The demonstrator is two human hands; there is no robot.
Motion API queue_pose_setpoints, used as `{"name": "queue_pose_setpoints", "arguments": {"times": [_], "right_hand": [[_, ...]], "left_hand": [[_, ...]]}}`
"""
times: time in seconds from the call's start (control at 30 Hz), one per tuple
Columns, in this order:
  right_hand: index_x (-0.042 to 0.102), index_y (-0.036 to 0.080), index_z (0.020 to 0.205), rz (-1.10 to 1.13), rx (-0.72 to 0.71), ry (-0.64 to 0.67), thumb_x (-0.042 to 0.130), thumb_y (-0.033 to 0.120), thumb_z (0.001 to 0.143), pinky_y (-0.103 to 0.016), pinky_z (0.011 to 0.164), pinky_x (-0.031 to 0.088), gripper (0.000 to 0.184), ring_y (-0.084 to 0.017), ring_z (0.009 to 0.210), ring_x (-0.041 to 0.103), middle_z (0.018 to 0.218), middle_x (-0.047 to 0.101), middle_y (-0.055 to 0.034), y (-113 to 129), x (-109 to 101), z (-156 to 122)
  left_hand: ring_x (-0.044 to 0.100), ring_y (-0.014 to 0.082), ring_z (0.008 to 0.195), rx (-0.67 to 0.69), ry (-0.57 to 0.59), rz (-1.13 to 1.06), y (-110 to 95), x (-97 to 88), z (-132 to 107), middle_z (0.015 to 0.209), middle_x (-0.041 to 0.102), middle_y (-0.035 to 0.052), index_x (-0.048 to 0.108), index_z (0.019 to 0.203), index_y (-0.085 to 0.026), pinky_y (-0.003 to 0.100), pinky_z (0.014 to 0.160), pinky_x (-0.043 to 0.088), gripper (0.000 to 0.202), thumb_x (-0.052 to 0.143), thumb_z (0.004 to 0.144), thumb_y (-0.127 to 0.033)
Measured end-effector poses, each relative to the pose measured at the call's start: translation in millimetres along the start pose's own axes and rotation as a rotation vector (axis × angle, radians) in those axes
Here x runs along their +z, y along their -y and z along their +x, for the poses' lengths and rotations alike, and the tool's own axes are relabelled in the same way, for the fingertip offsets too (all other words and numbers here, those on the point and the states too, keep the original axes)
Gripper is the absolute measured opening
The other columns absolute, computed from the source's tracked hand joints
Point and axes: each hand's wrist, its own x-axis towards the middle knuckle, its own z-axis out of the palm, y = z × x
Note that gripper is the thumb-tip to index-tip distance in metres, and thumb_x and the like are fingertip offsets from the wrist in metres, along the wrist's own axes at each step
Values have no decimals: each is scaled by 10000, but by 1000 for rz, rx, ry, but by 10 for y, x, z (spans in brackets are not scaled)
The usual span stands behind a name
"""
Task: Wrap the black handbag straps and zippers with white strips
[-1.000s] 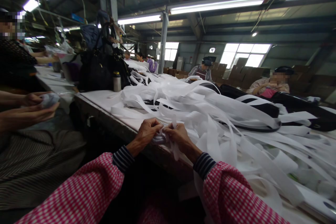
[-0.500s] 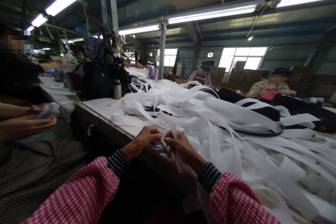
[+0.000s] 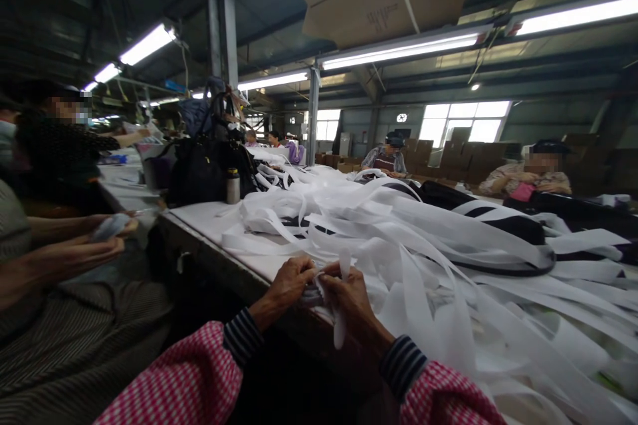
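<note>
At the table's near edge my left hand (image 3: 288,287) is closed, its thumb and fingers pinching a small folded grey-white piece (image 3: 312,295) with a zigzag edge. What that piece is I cannot make out fully, as the fingers cover part of it. My right hand (image 3: 353,299) meets it from the right, fingertips almost touching. A short white strip (image 3: 339,331) runs through the right hand, one end standing up above the fingers and the other hanging below. Just beyond both hands lies a large tangled heap of white fabric strips (image 3: 369,212).
The table edge (image 3: 219,254) runs diagonally at left. A bottle (image 3: 232,187) and a black bag (image 3: 195,169) stand on the table. At left a co-worker's hands (image 3: 94,239) hold a small grey-white piece. Black items (image 3: 518,222) lie among the strips; other people sit beyond.
The view has tilted and shifted, so everything sits lower and slightly to the right. Both hands keep their hold close together; the white strip now hangs more upright in the right hand.
</note>
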Motion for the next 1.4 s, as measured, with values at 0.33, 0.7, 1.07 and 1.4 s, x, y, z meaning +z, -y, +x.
{"name": "queue_pose_setpoints", "arguments": {"times": [0.33,0.7,1.07,1.4], "right_hand": [[641,153,746,-18,-20,149,763,313,696,-248,570,380,207,-127,595,495,640,580,11,87,-87,-13],[633,180,779,-358,-160,232,582,245,814,-255,600,394,90,-143,627,493,693,569,1,137,-234,-9],[702,162,715,-254,-204,223,748,369,794,-266,666,452,226,-162,680,566,704,641,-18,-2,-155,78],[679,186,783,-601,-522,476,544,193,922,-278,723,399,194,-180,759,551,819,617,-38,209,-228,69]], "left_hand": [[521,164,688,-58,-88,140,56,53,55,681,580,-7,575,666,-194,261,633,382,177,576,783,-327],[558,178,711,-31,-141,210,40,75,33,718,612,6,582,725,-205,284,668,397,226,530,879,-361],[568,171,684,-33,-122,192,54,80,59,684,628,5,603,707,-200,269,643,398,239,537,858,-372],[524,166,668,-54,-246,119,29,163,-45,678,566,-10,555,721,-206,263,617,379,219,499,856,-369]]}}
